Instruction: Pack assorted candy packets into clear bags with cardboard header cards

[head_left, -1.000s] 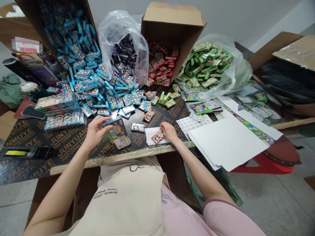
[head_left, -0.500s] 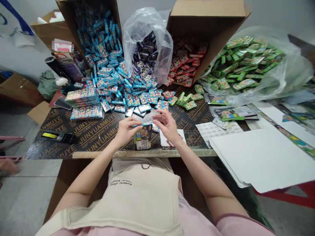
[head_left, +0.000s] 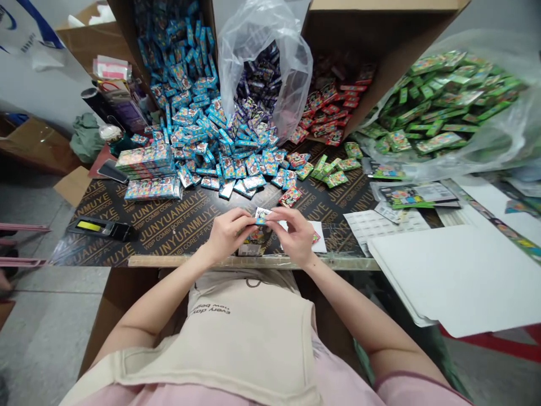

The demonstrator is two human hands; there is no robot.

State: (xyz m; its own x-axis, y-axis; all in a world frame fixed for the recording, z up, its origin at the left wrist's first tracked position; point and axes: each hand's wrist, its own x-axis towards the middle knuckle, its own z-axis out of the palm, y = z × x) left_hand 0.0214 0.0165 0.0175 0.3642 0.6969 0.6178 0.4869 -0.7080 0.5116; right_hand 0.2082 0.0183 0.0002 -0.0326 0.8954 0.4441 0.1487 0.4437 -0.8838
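Two bare hands meet low over a black plywood surface (head_left: pixel 169 228) printed with gold lettering. The left hand (head_left: pixel 228 234) and right hand (head_left: pixel 292 237) are brought together, their grip pinching a small blue foil packet (head_left: pixel 262 215) from either side. Just below it, a printed box (head_left: pixel 253 247) sits partly hidden by the hands. A white paper sheet (head_left: pixel 319 241) lies beside the right hand. Farther off, a heap of blue packets (head_left: pixel 215 146) spreads across the surface.
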